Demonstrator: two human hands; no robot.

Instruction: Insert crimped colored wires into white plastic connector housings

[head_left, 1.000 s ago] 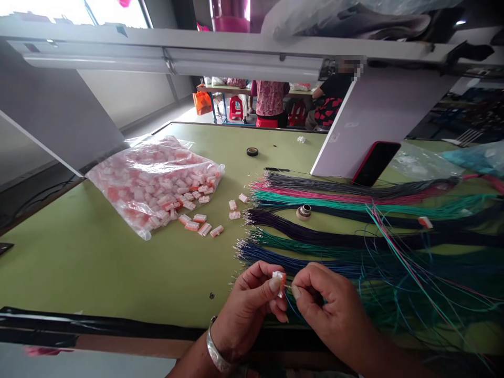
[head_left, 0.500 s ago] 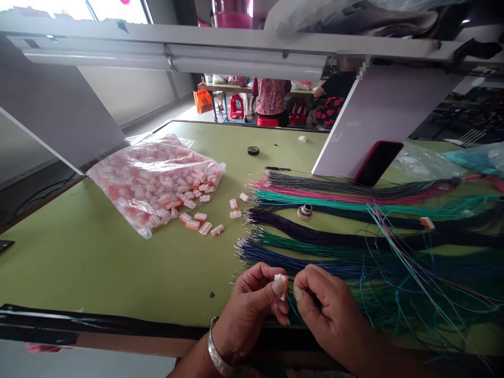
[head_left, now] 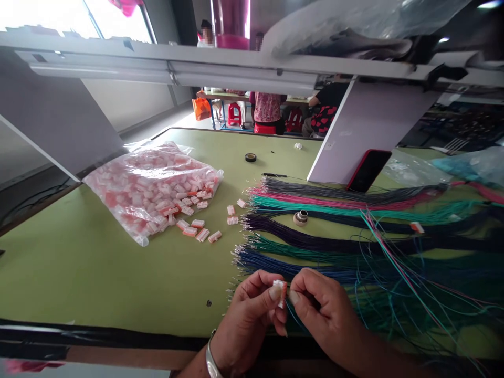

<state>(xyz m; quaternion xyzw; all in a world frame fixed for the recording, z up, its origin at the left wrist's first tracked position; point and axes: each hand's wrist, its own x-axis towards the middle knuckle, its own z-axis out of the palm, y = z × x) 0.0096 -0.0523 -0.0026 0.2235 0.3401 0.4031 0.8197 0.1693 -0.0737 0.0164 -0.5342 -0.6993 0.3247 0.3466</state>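
Between the thumb and fingers of my left hand (head_left: 250, 312) is a small white and orange connector housing (head_left: 281, 293). My right hand (head_left: 328, 307) is pinched close against the orange side of it, on what looks like a thin wire mostly hidden by the fingers. A blue wire (head_left: 293, 313) hangs below, between the two hands. Just beyond them lie bundles of cut wires with metal terminals at their left ends: blue (head_left: 271, 262), green (head_left: 281, 245), dark purple (head_left: 283, 231), teal (head_left: 299, 206), pink (head_left: 291, 196) and grey (head_left: 307, 187).
A clear plastic bag (head_left: 134, 210) spills connector housings (head_left: 202, 234) at the left. Black tape (head_left: 250, 157), a tape roll with a metal ring (head_left: 301, 217) and a phone (head_left: 369, 170) leaning on a white panel (head_left: 334, 142) stand farther back. A lamp shelf (head_left: 236, 55) spans overhead. People sit beyond.
The camera view has tilted up slightly, so the scene sits lower. My right fingertips have come a little closer to the connector housing, which stays in my left hand.
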